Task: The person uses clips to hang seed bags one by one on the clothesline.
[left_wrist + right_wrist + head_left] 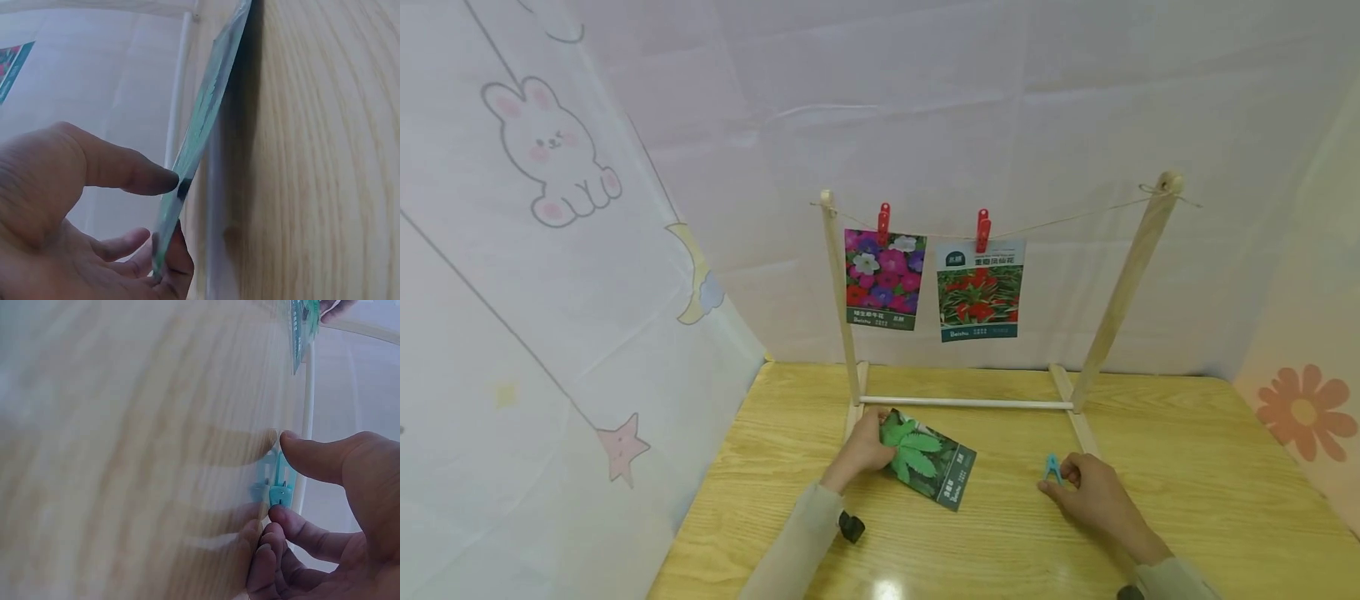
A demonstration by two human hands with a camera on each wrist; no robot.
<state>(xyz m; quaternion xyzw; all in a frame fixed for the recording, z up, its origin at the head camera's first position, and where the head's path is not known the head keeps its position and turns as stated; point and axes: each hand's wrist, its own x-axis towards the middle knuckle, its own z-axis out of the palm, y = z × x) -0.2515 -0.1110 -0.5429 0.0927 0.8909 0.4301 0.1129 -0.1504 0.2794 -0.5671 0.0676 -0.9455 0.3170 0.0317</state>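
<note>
My left hand (867, 443) pinches one end of a seed packet (925, 460) with a green leaf picture. In the left wrist view the thumb lies on the packet's (209, 106) face and fingers are behind it; the packet is tilted just above the table. My right hand (1093, 497) holds a small light-blue clothespin (1052, 468) between thumb and forefinger, low at the tabletop. The right wrist view shows the clothespin (282, 484) between those fingertips, with its reflection on the table's surface.
A wooden frame (1123, 292) stands at the back with a string (1067, 219) across its posts. Red clothespins (982, 232) hold two flower seed packets on it, one with mixed blooms (885, 279), one with red blooms (979, 292). A white rod (966, 403) joins the feet.
</note>
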